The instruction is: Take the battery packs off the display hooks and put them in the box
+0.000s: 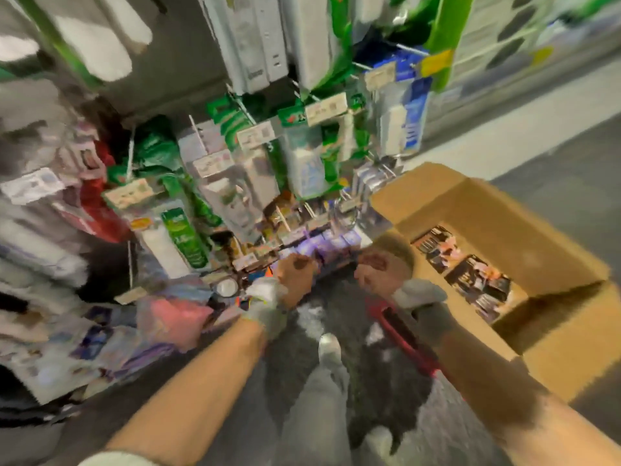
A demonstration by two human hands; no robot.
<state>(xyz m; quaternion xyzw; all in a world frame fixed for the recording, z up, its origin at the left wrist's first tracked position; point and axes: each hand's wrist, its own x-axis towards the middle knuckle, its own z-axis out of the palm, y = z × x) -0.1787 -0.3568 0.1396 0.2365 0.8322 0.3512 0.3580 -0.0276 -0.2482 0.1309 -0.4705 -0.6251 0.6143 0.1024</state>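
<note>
The view is badly blurred. A low row of purple-and-white battery packs (332, 243) hangs on display hooks at the foot of the rack. My left hand (295, 274) is at the left end of that row and my right hand (379, 267) at the right end. Both have curled fingers right against the packs, but the blur hides whether they grip any. An open cardboard box (504, 227) stands just right of my right hand, with several dark battery packs (470, 277) lying in its bottom.
Green and white packaged goods (255, 169) hang on hooks above the battery row, with price tags in front. More packets (168, 317) crowd the lower left. A red frame (403, 331) shows under the box. My leg and shoe (329, 348) stand on the grey floor.
</note>
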